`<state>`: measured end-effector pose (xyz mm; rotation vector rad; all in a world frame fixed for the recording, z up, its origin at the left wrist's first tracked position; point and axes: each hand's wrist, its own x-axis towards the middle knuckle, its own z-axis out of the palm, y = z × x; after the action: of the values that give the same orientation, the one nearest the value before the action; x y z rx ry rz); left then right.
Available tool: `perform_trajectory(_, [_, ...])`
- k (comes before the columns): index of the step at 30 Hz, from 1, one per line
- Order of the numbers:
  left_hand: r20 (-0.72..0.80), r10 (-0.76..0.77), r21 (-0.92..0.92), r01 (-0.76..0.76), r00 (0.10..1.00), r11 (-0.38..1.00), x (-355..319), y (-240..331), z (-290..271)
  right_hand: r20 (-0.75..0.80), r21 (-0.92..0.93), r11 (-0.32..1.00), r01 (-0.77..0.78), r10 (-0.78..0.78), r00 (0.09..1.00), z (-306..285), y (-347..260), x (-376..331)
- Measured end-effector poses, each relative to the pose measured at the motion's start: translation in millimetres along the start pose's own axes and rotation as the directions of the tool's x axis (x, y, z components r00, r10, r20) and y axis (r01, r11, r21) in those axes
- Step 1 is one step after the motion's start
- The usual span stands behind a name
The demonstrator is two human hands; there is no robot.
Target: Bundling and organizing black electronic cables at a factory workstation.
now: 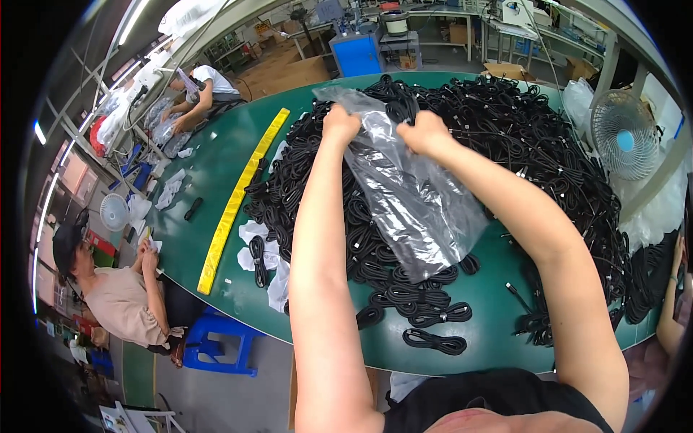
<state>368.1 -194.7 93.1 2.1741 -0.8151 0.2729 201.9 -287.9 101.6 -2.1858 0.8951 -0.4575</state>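
Green worktable (216, 155) heaped with coiled black cables (505, 123), left hand (341, 123) and right hand (426, 133) both pinching a clear plastic bag's (422, 209) top edge, dark cable bundle inside

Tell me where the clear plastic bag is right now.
In the head view the clear plastic bag sits centre frame, held up at its top edge by the left hand and right hand, above the pile of black coiled cables.
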Motion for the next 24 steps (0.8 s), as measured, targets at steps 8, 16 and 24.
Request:
perform_trajectory(8, [0.209, -0.018, -0.186, 0.058, 0.978, 0.981, -39, 2, -18, -0.216, 0.308, 0.931, 0.198, -0.134, 0.967, 31, 20, -4])
perform_trajectory(16, [-0.268, 0.179, 0.027, -0.178, 0.947, 0.984, -21, -11, -20, -0.365, 0.29, 0.907, 0.306, -0.191, 0.911, 6, 0, 7])
perform_trajectory(24, [-0.176, 0.346, 0.338, -0.273, 0.922, 0.901, 8, -58, 0, -0.508, 0.06, 0.82, 0.57, -0.466, 0.724, 2, -69, 24])
